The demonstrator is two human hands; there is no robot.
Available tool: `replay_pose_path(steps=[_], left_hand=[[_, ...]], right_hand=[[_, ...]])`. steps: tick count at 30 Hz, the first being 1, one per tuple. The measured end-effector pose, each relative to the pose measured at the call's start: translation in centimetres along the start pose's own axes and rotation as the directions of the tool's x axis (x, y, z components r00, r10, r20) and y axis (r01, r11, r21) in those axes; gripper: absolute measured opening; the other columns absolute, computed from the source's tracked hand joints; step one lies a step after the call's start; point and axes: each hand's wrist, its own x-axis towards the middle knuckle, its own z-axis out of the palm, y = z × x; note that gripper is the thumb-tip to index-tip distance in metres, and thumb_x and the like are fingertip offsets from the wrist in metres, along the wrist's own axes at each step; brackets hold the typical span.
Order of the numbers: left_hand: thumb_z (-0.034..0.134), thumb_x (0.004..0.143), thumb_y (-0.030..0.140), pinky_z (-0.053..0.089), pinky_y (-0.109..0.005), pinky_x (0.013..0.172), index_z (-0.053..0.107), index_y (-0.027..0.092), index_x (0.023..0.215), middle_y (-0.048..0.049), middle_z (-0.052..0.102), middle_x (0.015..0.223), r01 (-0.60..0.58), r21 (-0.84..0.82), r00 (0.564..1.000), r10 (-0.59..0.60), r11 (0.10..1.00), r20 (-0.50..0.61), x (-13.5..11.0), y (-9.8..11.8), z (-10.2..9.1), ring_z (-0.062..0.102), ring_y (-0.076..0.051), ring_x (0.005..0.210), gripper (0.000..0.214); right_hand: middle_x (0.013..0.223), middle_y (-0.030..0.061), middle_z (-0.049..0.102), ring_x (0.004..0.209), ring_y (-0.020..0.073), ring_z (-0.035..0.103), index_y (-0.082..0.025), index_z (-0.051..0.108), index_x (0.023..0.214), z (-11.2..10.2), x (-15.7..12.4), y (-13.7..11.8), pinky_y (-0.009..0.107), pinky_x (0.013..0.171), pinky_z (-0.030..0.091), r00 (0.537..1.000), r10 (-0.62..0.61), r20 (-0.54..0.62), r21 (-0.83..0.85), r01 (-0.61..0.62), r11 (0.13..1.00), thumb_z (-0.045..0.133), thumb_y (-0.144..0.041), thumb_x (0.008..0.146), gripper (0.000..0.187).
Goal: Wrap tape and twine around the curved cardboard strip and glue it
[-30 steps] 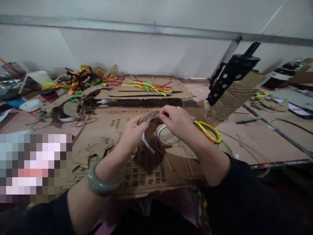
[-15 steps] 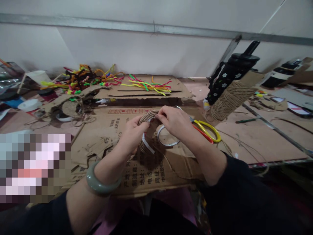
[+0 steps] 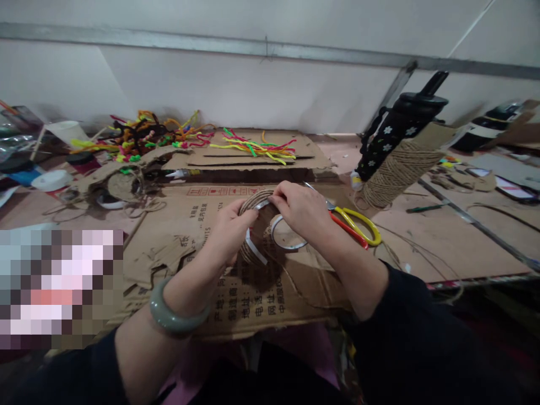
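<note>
Between my hands is a curved piece wrapped in brown twine [image 3: 250,256], with white tape strips on its inner side. My left hand [image 3: 225,236] grips its left side, thumb on the inner face. At the upper right end, my right hand [image 3: 297,209] is closed in a pinch on a white tape strip [image 3: 262,203] that runs along the inner edge from my left thumb. The fingertips partly hide that end. Below my right hand a roll of white tape [image 3: 276,239] rests on the cardboard [image 3: 261,315]. Scissors with yellow and orange handles [image 3: 358,225] lie to its right.
A twine spool [image 3: 399,171] leans beside a black flowered bottle [image 3: 386,132] at the right. Colourful pipe cleaners [image 3: 257,147] lie on cardboard at the back. Paint jars [image 3: 53,181] stand at the left, and loose twine trails over the right side.
More of the white strip now shows along the inner edge between my left thumb and right fingertips. Both hands stay almost in place; the right has shifted very slightly.
</note>
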Motion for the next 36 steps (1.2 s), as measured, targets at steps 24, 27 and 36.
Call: replay_pose_path(steps=[24, 27, 36], left_hand=[[0.067, 0.062, 0.024, 0.032, -0.021, 0.045, 0.067, 0.015, 0.073, 0.0026, 0.057, 0.054, 0.014, 0.17, 1.0, -0.014, 0.985, -0.005, 0.4, 0.3, -0.8, 0.047, -0.01, 0.046, 0.014], [0.068, 0.062, 0.024, 0.033, -0.021, 0.045, 0.069, 0.014, 0.076, 0.0016, 0.059, 0.057, 0.001, 0.194, 1.0, 0.001, 0.981, -0.01, 0.4, 0.2, -0.9, 0.049, -0.011, 0.047, 0.017], [0.075, 0.06, 0.034, 0.042, -0.022, 0.052, 0.069, 0.015, 0.073, 0.0001, 0.064, 0.062, 0.03, 0.007, 0.999, -0.03, 1.0, 0.017, 0.3, 1.1, -1.1, 0.054, -0.011, 0.053, 0.024]], right_hand=[[0.099, 0.006, 0.074, 0.088, 0.021, 0.066, -0.022, 0.07, 0.104, -0.5, 0.3, 0.6, 0.03, 0.072, 0.042, 0.991, -0.039, 0.126, 0.143, 0.021, 0.99, 0.049, -0.034, 0.093, 0.026], [0.097, 0.0058, 0.074, 0.086, 0.0201, 0.066, -0.022, 0.07, 0.103, -0.4, 0.2, 0.6, 0.029, 0.072, 0.042, 0.993, -0.054, 0.107, 0.16, 0.037, 0.986, 0.05, -0.033, 0.093, 0.025], [0.092, 0.0057, 0.074, 0.081, 0.0206, 0.064, -0.02, 0.069, 0.099, -0.5, 0.8, 1.7, 0.03, 0.068, 0.039, 0.995, 0.085, 0.046, 0.2, -0.092, 0.975, 0.052, -0.035, 0.09, 0.024]])
